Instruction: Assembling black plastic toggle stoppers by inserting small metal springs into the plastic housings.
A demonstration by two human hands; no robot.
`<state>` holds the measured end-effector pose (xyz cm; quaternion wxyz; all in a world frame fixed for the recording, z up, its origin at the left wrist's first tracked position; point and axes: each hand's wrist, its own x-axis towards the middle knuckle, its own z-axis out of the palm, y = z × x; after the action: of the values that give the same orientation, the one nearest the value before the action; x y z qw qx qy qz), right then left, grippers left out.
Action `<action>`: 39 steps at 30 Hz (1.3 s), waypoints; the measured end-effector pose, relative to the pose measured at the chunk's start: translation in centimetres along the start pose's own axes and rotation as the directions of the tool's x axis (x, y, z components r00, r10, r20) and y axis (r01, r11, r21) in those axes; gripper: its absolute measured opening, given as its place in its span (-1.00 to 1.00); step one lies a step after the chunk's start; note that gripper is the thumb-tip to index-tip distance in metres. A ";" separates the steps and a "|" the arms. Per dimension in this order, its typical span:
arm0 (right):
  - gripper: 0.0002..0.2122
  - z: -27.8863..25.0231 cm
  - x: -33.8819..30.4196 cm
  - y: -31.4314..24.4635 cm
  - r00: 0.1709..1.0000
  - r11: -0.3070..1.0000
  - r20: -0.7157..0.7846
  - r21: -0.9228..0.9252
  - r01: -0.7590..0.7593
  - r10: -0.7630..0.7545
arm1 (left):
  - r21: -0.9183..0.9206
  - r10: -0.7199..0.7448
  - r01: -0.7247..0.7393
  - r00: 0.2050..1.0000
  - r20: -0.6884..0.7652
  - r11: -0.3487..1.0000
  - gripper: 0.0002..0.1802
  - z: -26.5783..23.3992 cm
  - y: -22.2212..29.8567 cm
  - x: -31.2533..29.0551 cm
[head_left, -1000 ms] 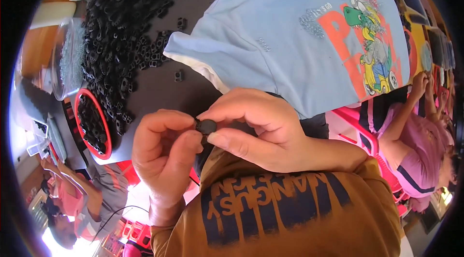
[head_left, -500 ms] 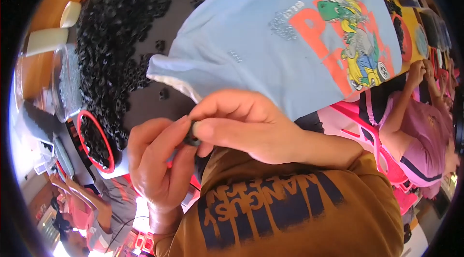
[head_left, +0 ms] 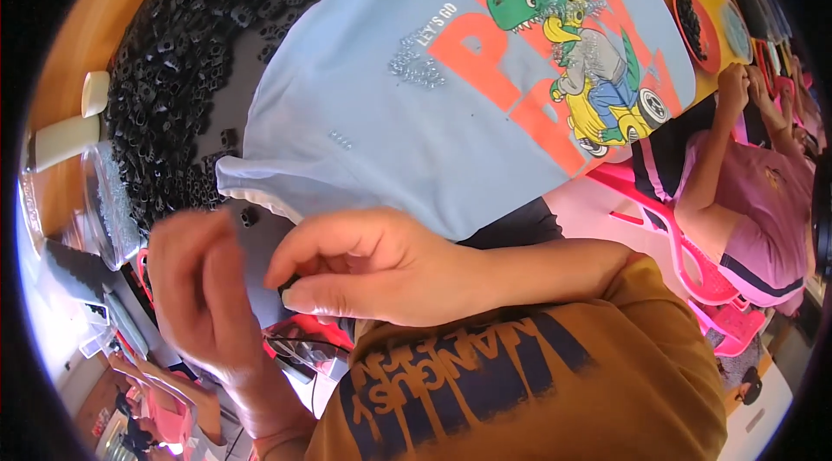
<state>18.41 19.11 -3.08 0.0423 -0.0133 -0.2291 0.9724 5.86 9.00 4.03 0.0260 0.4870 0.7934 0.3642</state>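
Observation:
My right hand (head_left: 373, 266) is closed, thumb against forefinger, on a small black plastic part (head_left: 288, 285) that is mostly covered by the fingers. To its left, my left hand (head_left: 199, 296) is raised with bent fingers, smeared by motion; whether anything is in it cannot be made out. Beyond both hands lies a light-blue printed cloth (head_left: 347, 175) with a cartoon dinosaur on a scooter. Small silvery pieces, like tiny springs (head_left: 416, 67), are scattered over it in loose clusters. A large heap of similar black plastic parts (head_left: 173, 80) covers the table's far left.
A clear container of silvery bits (head_left: 108, 205) stands at the left edge, near a cream-coloured block (head_left: 65, 145). At right, a co-worker in a purple shirt (head_left: 750, 210) sits by a pink chair (head_left: 685, 244). A red-rimmed dish of black parts (head_left: 693, 28) is at the far right.
My hands have come apart; they were together at the black part. The left has moved left, away from it, while the right keeps the part. The whole view has shifted somewhat.

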 end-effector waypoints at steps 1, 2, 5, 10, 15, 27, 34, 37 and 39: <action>-0.84 -0.3 0.0 0.2 0.991 0.967 0.025 -0.216 0.134 -0.131 | -0.013 -0.007 0.007 1.000 0.029 1.000 -0.86 1.2 0.0 1.5; -0.85 -0.4 0.0 0.2 0.966 0.874 0.082 -0.412 0.258 -0.247 | -0.041 0.010 -0.006 0.996 0.093 0.999 -0.83 2.0 -0.1 2.7; -0.85 -0.6 -0.3 0.0 0.932 0.774 0.174 -0.520 0.361 -0.317 | 0.021 0.321 -0.332 0.925 0.203 0.943 -0.79 5.4 0.1 5.8; -0.85 -0.5 -0.4 -0.4 0.969 0.915 0.220 -0.358 0.185 -0.110 | 0.011 0.554 -0.582 0.780 0.290 0.813 -0.76 9.2 0.8 7.8; -0.80 -0.1 -0.5 -1.3 0.985 0.983 0.167 -0.185 -0.009 0.041 | 0.140 0.555 -0.612 0.775 0.302 0.778 -0.80 9.3 1.2 8.0; -0.77 -0.5 -0.3 -1.2 0.978 0.957 0.187 -0.288 -0.031 0.088 | 0.054 0.289 -0.313 0.921 0.262 0.948 -0.82 7.4 0.1 6.3; -0.79 -0.5 -0.4 -1.3 0.985 0.924 0.173 -0.379 0.047 0.021 | 0.065 0.377 -0.399 0.900 0.219 0.915 -0.75 7.6 -0.7 6.7; -0.79 -0.5 -0.4 -0.8 0.982 0.927 0.191 -0.370 0.057 0.016 | 0.084 0.485 -0.519 0.836 0.255 0.850 -0.59 8.1 0.5 7.4; -0.79 -0.3 -0.5 -0.9 0.978 0.933 0.207 -0.358 0.045 0.032 | 0.101 0.472 -0.607 0.701 0.534 0.788 -0.37 7.7 0.8 7.8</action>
<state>18.96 19.96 -2.92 0.0180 0.0822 -0.4069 0.9096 5.40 19.65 1.27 0.0472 0.7731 0.6227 0.1111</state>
